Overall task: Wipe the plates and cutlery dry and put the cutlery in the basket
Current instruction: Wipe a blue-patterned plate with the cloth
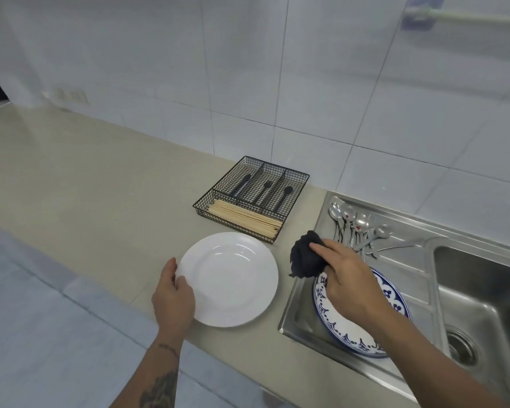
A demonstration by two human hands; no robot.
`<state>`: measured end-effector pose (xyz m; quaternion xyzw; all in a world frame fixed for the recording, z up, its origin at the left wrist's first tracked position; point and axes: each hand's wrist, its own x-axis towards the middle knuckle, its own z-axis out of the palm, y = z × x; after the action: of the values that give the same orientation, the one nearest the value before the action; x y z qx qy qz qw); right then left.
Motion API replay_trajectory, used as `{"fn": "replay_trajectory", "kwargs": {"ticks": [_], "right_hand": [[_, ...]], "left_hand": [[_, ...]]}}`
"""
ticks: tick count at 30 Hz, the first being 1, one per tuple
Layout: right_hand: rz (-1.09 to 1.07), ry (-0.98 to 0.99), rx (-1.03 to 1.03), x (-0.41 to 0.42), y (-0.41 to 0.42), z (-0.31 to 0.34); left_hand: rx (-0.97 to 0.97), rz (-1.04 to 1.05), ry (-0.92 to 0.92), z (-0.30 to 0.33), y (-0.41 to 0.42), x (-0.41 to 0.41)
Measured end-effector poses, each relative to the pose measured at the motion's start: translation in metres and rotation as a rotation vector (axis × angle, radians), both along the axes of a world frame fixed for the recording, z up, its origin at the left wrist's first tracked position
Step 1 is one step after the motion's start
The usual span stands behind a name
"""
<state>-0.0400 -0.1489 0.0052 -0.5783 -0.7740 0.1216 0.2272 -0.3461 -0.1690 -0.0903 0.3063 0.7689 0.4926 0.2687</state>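
Two plates (228, 279) (362, 319), perhaps seven spoons (357, 228).

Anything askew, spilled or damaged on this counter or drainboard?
Nothing spilled or broken. Only oddity: the metal spoons and forks lie in a loose, crossed heap on the sink drainboard, not in the wire basket.

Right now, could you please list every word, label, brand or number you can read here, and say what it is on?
None: no readable text shows.
The black wire basket bears cutlery pictograms only.
The blue-patterned plate carries ornament only.
The tattoo on the left forearm is too blurred to read.
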Motion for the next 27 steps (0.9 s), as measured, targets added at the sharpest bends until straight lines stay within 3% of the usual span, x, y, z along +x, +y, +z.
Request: {"fn": "replay_trajectory", "kwargs": {"ticks": [6,11,15,19,27], "right_hand": [[-0.149,0.027,-0.020,0.042,-0.001,0.007],[-0.281,0.062,-0.029,0.088,-0.013,0.007],[-0.342,0.082,-0.048,0.128,-0.031,0.002],[-0.349,0.107,-0.081,0.165,-0.047,-0.009],[-0.247,0.187,-0.188,0.215,-0.064,-0.032]], "left_hand": [[0.152,-0.085,0.237,0.034,0.011,0.035],[0.186,-0.506,0.109,0.047,0.010,0.134],[0.055,-0.638,-0.026,0.023,0.004,0.194],[-0.015,-0.605,-0.066,0.007,-0.001,0.223],[-0.036,-0.324,0.012,0.011,-0.007,0.257]]}}
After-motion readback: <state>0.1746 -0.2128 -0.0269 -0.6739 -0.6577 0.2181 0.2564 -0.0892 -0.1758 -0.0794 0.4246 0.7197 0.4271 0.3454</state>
